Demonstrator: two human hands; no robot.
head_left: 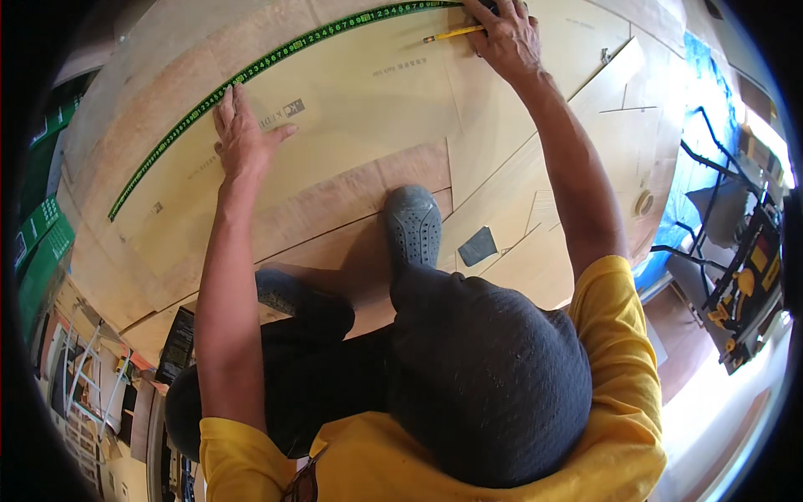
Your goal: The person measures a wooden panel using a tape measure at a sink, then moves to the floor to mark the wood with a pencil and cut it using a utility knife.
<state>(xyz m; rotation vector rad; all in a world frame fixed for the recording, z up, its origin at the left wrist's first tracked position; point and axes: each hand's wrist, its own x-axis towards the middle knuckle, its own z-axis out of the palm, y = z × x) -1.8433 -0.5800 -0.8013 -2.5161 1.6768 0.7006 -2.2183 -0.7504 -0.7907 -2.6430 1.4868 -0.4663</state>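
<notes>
A long green tape measure [297, 46] with black markings lies curving across a pale cream sheet [335, 109] on wooden boards. My left hand [247, 134] rests on it, fingertips touching the tape's lower edge, thumb spread out to the right. At the top, my right hand [510, 42] is curled over the far right part of the tape, around a dark piece that looks like its case, mostly hidden by the fingers. A yellow pencil [443, 36] sticks out leftward from under those fingers.
My shoes and bent knees occupy the lower middle, beside a small dark square piece [477, 245]. Cut sheets [619, 67] and a tape roll [644, 202] lie rightward, near a blue tarp [698, 58] and black metal-framed equipment [736, 276]. Green boxes [46, 234] and a ladder [84, 368] stand left.
</notes>
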